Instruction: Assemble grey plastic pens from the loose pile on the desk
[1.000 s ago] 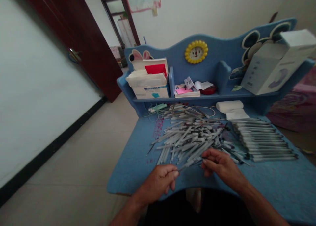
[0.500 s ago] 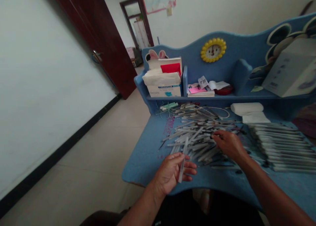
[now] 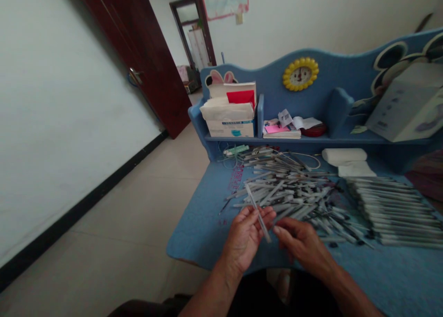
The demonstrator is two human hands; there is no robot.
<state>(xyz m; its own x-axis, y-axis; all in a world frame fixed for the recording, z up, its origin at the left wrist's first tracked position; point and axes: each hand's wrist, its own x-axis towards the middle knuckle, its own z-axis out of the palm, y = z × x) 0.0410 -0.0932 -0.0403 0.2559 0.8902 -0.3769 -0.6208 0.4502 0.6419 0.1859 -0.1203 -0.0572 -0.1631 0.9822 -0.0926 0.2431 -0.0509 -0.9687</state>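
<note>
My left hand (image 3: 246,236) is closed on a translucent white pen barrel (image 3: 255,205), thumb on top, the barrel slanting across the fingers above the desk's front edge. Close to the barrel's lower end is my right hand (image 3: 300,243), its thumb and fingertips pinched together. What they hold, if anything, is too small or hidden to make out. Just beyond both hands a loose heap of pen parts (image 3: 294,185), whitish barrels mixed with dark pieces, spreads over the blue desk (image 3: 199,215). Further right, finished-looking pens lie side by side in a neat stack (image 3: 398,211).
Behind the heap lie a white paper roll (image 3: 346,155) and a green-and-white item with cords (image 3: 236,149). The desk's shelf carries a white carton (image 3: 228,125), papers (image 3: 282,133) and a larger box (image 3: 403,104). A yellow flower clock (image 3: 300,74) hangs above.
My right hand has come from the heap back toward my left hand, its fingertips pinched. In my left hand the barrel has swung from leaning right to leaning left.
</note>
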